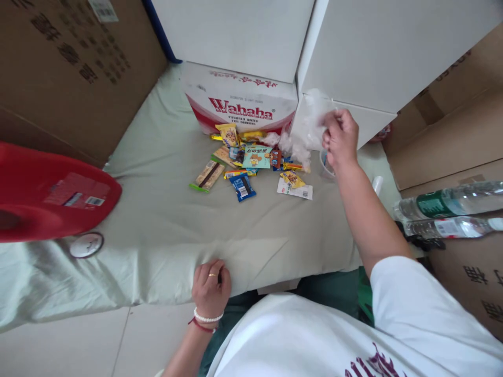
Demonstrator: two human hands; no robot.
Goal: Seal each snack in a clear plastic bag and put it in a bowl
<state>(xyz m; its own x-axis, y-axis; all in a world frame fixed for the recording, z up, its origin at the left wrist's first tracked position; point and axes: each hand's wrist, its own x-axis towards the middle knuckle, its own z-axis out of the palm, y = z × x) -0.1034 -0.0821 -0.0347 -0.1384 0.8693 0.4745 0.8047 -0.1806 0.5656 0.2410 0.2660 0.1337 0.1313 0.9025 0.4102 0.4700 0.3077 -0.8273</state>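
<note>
The right hand (341, 137), raised at the far right of the cloth-covered table (165, 225), pinches a blurred, translucent plastic bag (313, 123) that hangs before a white cabinet (349, 47), near a clear cup (325, 170). Left of the bag, wrapped snacks (257, 157) lie heaped against the Wahaha water carton (243, 99). The left hand (212, 285) rests loosely curled on the table's near edge, holding nothing visible.

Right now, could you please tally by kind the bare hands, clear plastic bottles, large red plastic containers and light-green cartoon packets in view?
Bare hands: 2
Clear plastic bottles: 2
Large red plastic container: 1
Light-green cartoon packet: 1
Total: 6
</note>
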